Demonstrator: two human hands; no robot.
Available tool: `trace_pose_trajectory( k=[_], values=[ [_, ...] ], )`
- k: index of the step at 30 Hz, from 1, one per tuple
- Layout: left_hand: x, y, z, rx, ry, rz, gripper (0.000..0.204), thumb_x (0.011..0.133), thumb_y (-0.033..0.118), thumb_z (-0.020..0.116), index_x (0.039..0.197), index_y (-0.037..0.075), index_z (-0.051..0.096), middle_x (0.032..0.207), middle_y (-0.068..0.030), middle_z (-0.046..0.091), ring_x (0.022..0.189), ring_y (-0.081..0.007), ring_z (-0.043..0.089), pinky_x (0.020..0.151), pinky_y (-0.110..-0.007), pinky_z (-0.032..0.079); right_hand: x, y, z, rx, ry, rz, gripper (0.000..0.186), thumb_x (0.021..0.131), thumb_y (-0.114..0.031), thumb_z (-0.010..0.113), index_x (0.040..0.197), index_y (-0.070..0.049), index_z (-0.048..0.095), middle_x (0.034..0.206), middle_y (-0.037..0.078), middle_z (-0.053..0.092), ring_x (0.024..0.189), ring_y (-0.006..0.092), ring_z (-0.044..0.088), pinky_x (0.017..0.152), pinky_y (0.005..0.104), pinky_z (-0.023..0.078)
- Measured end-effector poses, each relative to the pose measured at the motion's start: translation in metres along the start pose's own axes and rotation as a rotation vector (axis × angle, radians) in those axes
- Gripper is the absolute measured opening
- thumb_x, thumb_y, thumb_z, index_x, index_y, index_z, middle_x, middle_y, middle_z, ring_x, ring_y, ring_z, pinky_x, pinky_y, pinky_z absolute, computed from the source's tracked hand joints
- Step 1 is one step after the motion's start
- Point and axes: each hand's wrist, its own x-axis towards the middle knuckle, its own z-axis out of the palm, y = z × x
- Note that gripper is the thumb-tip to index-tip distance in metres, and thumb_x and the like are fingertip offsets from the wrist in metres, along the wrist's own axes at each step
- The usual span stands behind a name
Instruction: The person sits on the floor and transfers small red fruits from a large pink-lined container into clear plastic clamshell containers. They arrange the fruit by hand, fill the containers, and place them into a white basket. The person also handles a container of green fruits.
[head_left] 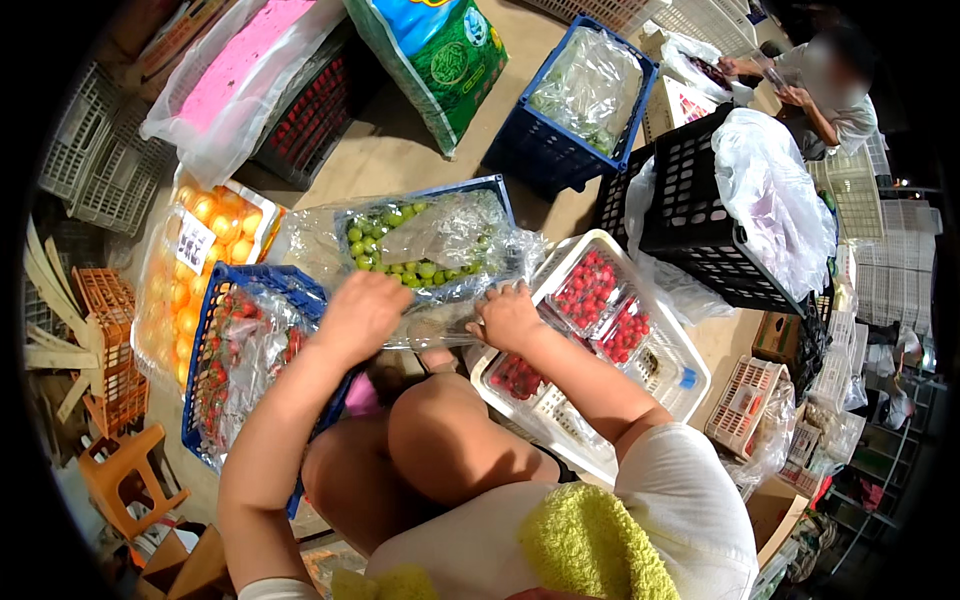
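A blue crate [506,197] in front of me holds small round green fruit [425,270], partly covered by a clear plastic bag [440,232]. My left hand [366,312] is closed in a fist on the near edge of this bag. Across from it, my right hand [507,316] rests on the plastic at the crate's near right corner, its fingers bent but apart. Under my right forearm stands a white basket [690,400] with clear boxes of small red fruit [588,290]. Another blue crate [196,400] by my left forearm contains red fruit under clear film [250,385].
Bagged orange fruit [185,320] lies at the left, near an orange stool [125,480]. Beyond are a dark crate [310,130], a green sack [455,75] and a blue crate [530,150]. Black crates [690,215] with white plastic stand right; a person [835,90] sits behind.
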Motion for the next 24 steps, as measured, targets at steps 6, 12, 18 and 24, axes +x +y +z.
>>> trace_pose_trajectory(
  k=[6, 12, 18, 24],
  values=[
    [0.020, -0.032, 0.094, 0.140, -1.037, -0.506, 0.047, 0.082, 0.027, 0.059, 0.126, 0.012, 0.060, 0.127, -0.0138, 0.060, 0.119, -0.0275, 0.056, 0.098, -0.047, 0.041, 0.022, 0.016, 0.022, 0.040, -0.232, 0.173, 0.049, 0.090, -0.051, 0.049, 0.117, -0.014, 0.066, 0.118, 0.014, 0.063, 0.114, 0.0317, 0.057, 0.100, 0.0454, 0.038],
    [0.050, -0.068, 0.107, -0.095, -1.068, -0.694, 0.054, 0.074, 0.034, 0.071, 0.123, 0.014, 0.064, 0.133, -0.0100, 0.056, 0.123, -0.0317, 0.053, 0.101, -0.057, 0.038, 0.078, 0.078, 0.040, 0.005, -0.647, 0.187, 0.051, 0.092, -0.043, 0.041, 0.132, -0.015, 0.056, 0.138, 0.009, 0.052, 0.129, 0.0309, 0.047, 0.106, 0.0436, 0.034],
    [0.035, -0.066, 0.075, -0.122, -1.050, -0.718, 0.063, 0.072, 0.039, 0.076, 0.127, 0.013, 0.060, 0.136, -0.0069, 0.054, 0.126, -0.0284, 0.051, 0.105, -0.044, 0.040, 0.083, 0.099, 0.030, -0.075, -0.705, -0.060, 0.058, 0.096, -0.054, 0.033, 0.138, -0.018, 0.049, 0.143, 0.009, 0.046, 0.133, 0.0281, 0.042, 0.109, 0.0463, 0.032],
    [0.027, -0.092, 0.094, -0.049, -0.950, -0.663, 0.064, 0.073, 0.037, 0.076, 0.130, 0.014, 0.057, 0.140, -0.0064, 0.049, 0.128, -0.0275, 0.049, 0.105, -0.042, 0.040, 0.092, 0.166, 0.040, -0.023, -0.509, -0.158, 0.045, 0.093, -0.050, 0.044, 0.115, -0.017, 0.065, 0.117, 0.011, 0.064, 0.106, 0.0291, 0.061, 0.092, 0.0403, 0.047]
  ],
)
